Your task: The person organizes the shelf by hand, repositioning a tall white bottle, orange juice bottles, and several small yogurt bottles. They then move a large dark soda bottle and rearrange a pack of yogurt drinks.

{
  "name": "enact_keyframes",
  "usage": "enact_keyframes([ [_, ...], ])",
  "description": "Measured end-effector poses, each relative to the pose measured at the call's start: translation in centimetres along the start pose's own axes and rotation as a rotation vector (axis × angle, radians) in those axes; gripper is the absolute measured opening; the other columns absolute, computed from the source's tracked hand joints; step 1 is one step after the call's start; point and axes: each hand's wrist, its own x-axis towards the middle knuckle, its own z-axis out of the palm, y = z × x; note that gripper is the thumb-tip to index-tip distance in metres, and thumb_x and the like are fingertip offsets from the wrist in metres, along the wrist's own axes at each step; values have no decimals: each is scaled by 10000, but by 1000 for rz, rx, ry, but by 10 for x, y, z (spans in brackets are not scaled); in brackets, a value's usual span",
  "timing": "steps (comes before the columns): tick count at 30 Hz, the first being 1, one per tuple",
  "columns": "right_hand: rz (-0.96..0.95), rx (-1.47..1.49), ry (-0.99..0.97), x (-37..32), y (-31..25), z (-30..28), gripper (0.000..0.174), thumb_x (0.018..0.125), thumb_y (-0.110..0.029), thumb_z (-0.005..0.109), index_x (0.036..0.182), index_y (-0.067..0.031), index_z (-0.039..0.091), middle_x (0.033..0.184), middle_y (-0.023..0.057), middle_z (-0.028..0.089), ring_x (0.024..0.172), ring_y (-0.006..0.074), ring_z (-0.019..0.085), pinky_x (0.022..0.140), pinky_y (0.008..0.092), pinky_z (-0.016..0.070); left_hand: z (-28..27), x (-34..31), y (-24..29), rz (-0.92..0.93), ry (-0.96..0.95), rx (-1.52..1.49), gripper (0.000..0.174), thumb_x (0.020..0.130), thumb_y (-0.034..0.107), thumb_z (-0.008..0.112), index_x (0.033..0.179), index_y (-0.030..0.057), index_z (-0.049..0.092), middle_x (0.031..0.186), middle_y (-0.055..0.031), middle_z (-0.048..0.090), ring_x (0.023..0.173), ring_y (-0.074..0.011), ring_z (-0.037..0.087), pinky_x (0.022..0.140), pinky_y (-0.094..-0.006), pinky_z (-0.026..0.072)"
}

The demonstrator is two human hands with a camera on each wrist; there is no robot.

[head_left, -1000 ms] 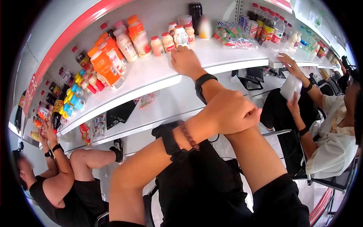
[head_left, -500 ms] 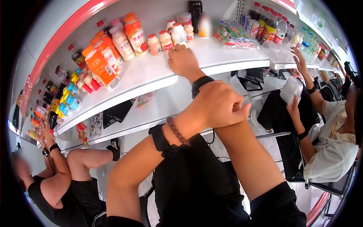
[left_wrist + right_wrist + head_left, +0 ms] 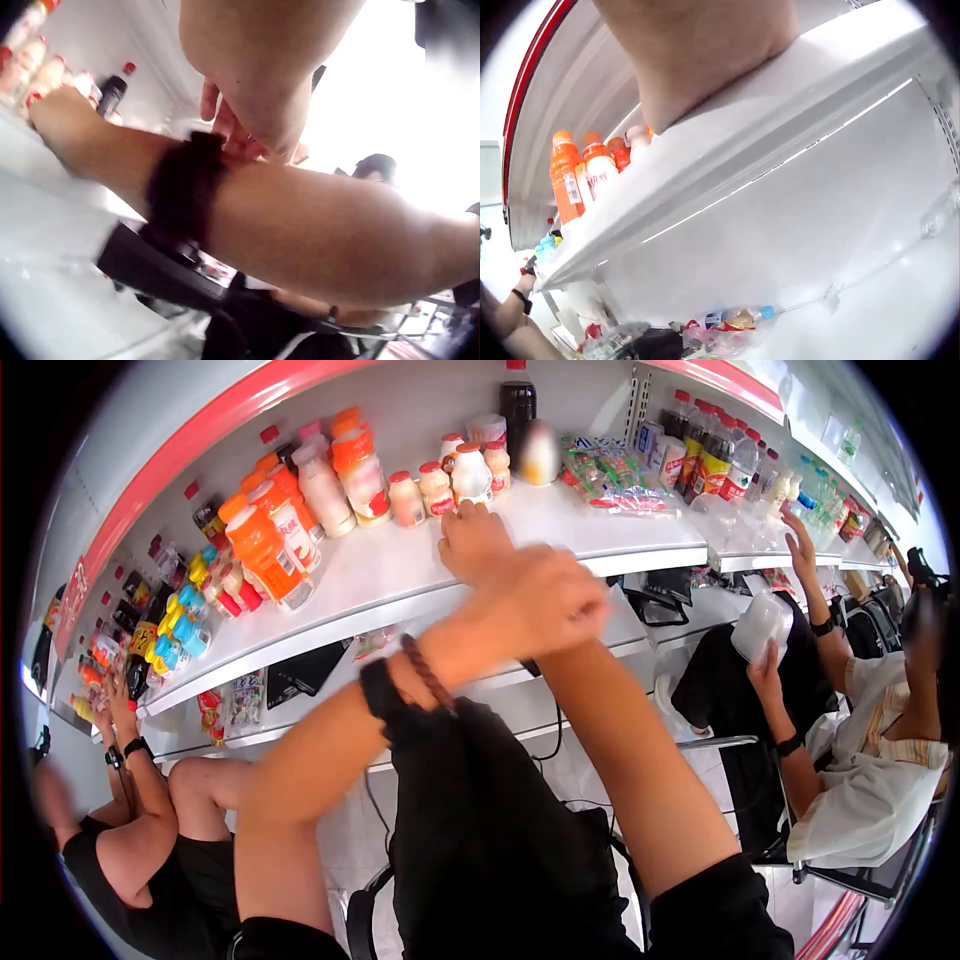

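My right hand point(image 3: 475, 542) rests on the white shelf point(image 3: 590, 540) in the head view, holding nothing. Its fingers lie right in front of small red-capped drink bottles point(image 3: 437, 488). Over the right forearm crosses my left hand point(image 3: 555, 603), blurred, with a bead bracelet point(image 3: 428, 675) and a black strap point(image 3: 385, 700) at its wrist. In the left wrist view, loosely extended fingers point(image 3: 225, 124) of this hand show behind the right forearm, beside the black strap point(image 3: 184, 191) on the right wrist. The right wrist view shows the right hand point(image 3: 705, 60) against the shelf top.
Orange bottles point(image 3: 262, 550) and blue-capped bottles point(image 3: 188, 632) line the shelf to the left. A dark bottle point(image 3: 517, 405) and bagged sweets point(image 3: 620, 475) stand behind. One person point(image 3: 130, 850) sits at left; another point(image 3: 870, 760), at right, holds a clear plastic container point(image 3: 763, 628).
My left hand has slid along the right forearm toward the right wrist, now covering most of its strap. The right hand stays on the shelf by the bottles. The person at right has raised one hand.
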Motion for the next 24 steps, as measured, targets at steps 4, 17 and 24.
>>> enact_keyframes([
  [4, 73, 325, -19, -7, 4, -1, 353, 817, -247, 617, 1090, -26, 644, 1125, 155, 592, 1098, 299, 541, 924, 440, 431, -47, -23, -87, -343, -92, 391, 142, 858, 182, 599, 915, 56, 631, 868, -102, 660, 815, -324, 642, 713, -411, 511],
  [17, 32, 53, -45, 2, -3, -6, 326, 817, -249, 641, 1051, -23, 663, 1086, 159, 591, 1080, 303, 545, 907, 438, 437, -32, -114, -197, -672, -107, 619, 406, 894, 258, 507, 1225, 37, 582, 1271, -146, 560, 1181, -329, 506, 974, -480, 414],
  [24, 31, 51, -40, 2, -2, -5, 326, 817, -252, 640, 1052, -27, 665, 1092, 158, 591, 1082, 298, 544, 907, 438, 437, -35, -102, -177, -748, -204, 584, 372, 879, 241, 536, 1188, 34, 557, 1224, -136, 569, 1127, -337, 536, 922, -487, 436],
])
